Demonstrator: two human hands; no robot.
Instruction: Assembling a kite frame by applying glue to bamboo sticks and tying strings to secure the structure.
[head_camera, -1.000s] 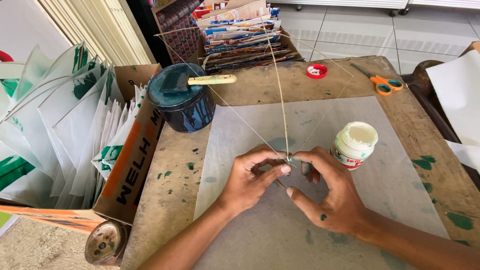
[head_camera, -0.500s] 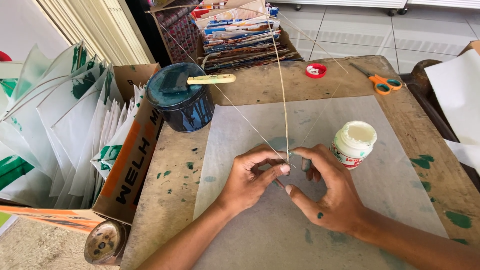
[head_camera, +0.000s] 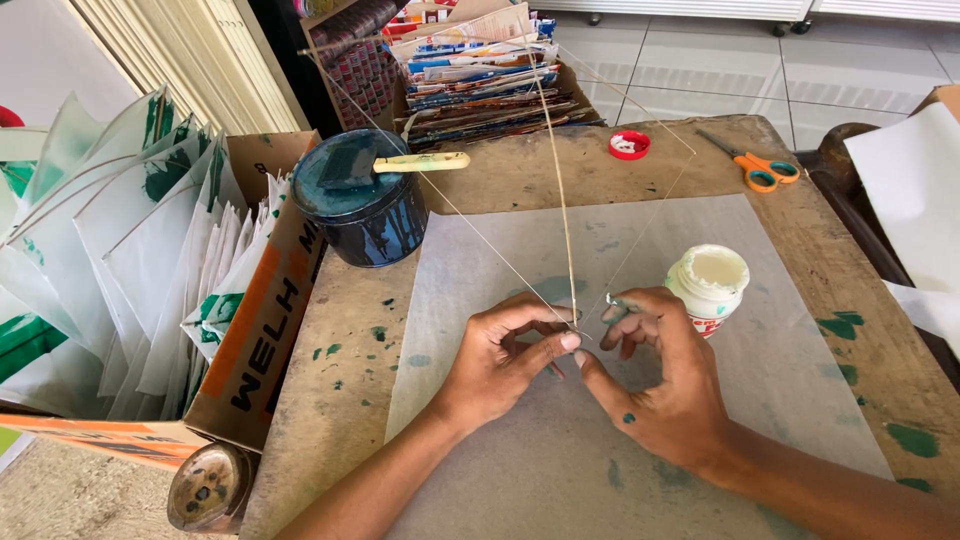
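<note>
Sticks: 2 thin bamboo sticks (head_camera: 560, 190) cross at the fingertips, where both hands pinch them; little has shifted in the last second, so the joint stays held. Left hand (head_camera: 500, 362) and right hand (head_camera: 665, 385) rest on translucent paper (head_camera: 800, 380) covering the paint-flecked wooden counter (head_camera: 340, 370), beside a white glue jar (head_camera: 708, 285).

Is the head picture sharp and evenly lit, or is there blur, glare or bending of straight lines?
In the head view, the light is soft and even, with no hard glare; both hands, left and right, are sharp, pinching the thin stick. The white sheet shows only faint shadows. The wide lens bows the table edge and stretches the cardboard box at the left.
</note>
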